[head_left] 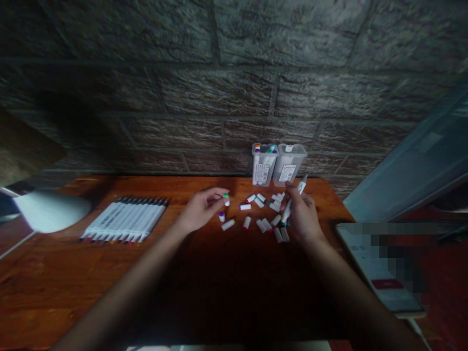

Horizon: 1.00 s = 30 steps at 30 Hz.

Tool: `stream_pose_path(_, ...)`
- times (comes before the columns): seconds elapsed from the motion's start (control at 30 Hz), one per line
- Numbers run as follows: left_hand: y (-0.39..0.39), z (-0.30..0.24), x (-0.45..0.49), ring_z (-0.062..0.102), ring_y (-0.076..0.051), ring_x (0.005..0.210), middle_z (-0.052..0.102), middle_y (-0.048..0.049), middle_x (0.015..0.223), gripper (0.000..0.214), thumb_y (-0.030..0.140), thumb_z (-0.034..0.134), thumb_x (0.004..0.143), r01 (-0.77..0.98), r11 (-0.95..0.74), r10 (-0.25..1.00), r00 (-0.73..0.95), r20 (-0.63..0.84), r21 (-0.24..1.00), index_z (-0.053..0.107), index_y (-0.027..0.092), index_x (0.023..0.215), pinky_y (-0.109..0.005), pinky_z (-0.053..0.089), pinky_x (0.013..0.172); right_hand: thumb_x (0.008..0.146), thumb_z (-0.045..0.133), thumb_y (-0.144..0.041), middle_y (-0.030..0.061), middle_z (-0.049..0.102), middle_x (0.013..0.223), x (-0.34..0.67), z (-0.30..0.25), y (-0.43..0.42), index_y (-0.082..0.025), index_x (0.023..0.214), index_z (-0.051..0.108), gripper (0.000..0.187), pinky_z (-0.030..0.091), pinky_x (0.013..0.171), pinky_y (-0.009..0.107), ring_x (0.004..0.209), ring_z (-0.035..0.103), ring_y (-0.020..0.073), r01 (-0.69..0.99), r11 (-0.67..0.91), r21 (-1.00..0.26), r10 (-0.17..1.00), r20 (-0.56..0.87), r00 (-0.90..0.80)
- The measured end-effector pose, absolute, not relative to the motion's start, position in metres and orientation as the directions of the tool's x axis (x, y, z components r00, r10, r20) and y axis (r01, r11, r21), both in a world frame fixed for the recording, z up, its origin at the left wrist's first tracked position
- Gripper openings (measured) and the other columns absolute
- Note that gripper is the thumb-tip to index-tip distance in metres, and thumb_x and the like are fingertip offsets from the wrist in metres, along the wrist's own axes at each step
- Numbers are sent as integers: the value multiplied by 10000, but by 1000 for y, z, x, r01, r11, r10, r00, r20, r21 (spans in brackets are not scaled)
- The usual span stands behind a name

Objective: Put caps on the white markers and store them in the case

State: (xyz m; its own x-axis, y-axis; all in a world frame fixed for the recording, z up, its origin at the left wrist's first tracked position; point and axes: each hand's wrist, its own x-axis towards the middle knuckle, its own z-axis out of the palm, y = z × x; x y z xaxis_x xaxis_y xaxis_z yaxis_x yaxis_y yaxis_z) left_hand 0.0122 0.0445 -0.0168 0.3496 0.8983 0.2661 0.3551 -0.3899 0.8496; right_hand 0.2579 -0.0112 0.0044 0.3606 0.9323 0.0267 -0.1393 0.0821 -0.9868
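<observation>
Slanting up rightward: marker (301, 186), gripped by right hand (304, 217) | green-topped cap (226, 200), upright, pinched by left hand (200, 209)

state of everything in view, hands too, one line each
left hand: pinching green-topped cap
right hand: closed around tilted marker
row of markers: side by side, seemingly uncapped
purple-ended cap: upright
other loose caps: scattered, mostly lying down
left container: upright, colored ends showing
right container: upright, contents unclear
</observation>
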Motion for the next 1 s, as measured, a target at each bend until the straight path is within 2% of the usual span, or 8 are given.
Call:
stream_pose_path(0.13,43,-21,15,693,-189,816,743,-70,923,261,342,637,821,342,-410,868,433,245,846,696,178,1015,-312,559,750,800,597,-581,-40,469,415,252,7,-17,-194,521,509,485,276,383,233,360,366,81,-81,63,-995,971,42,236)
stream_pose_path(0.27,44,-21,13,699,-196,789,752,-69,926,263,341,628,824,338,-399,858,465,217,852,712,176,1011,-306,563,700,836,581,-572,-36,477,431,247,11,-25,-176,522,543,507,316,410,215,386,429,79,10,81,-997,996,81,23)
stream_pose_path(0.37,42,-18,13,703,-203,840,757,-66,970,271,340,613,838,352,-413,844,495,208,840,720,192,1039,-310,561,726,862,564,-557,-23,539,511,245,16,-31,-163,571,581,490,345,438,196,434,457,65,37,124,-992,980,116,-162)
stream_pose_path(0.47,40,-17,16,701,-198,868,761,-55,963,268,312,614,838,363,-420,833,519,194,832,721,190,1051,-310,553,770,854,570,-564,-12,582,573,243,19,-33,-156,624,607,470,330,421,182,443,453,54,6,93,-996,958,88,-272)
stream_pose_path(0.6,39,-18,19,703,-189,846,763,-59,952,277,274,605,833,389,-400,829,539,147,830,716,162,1061,-306,545,784,847,591,-544,-8,608,589,242,19,-32,-163,676,606,418,286,385,175,430,454,54,-183,-20,-983,956,35,-293)
stream_pose_path(0.73,37,-20,21,703,-191,875,760,-65,992,288,257,604,830,402,-403,830,539,143,822,707,155,1079,-322,537,828,840,613,-487,-11,629,620,245,17,-30,-180,724,592,329,275,371,178,430,458,60,-396,-92,-914,955,32,-296)
stream_pose_path(1.0,39,-23,24,702,-187,910,756,-58,1030,257,269,628,826,356,-453,804,559,202,817,717,181,1049,-334,534,860,821,618,-415,-9,635,636,250,17,-31,-183,707,599,259,322,412,170,490,518,69,-455,-127,-882,947,29,-319)
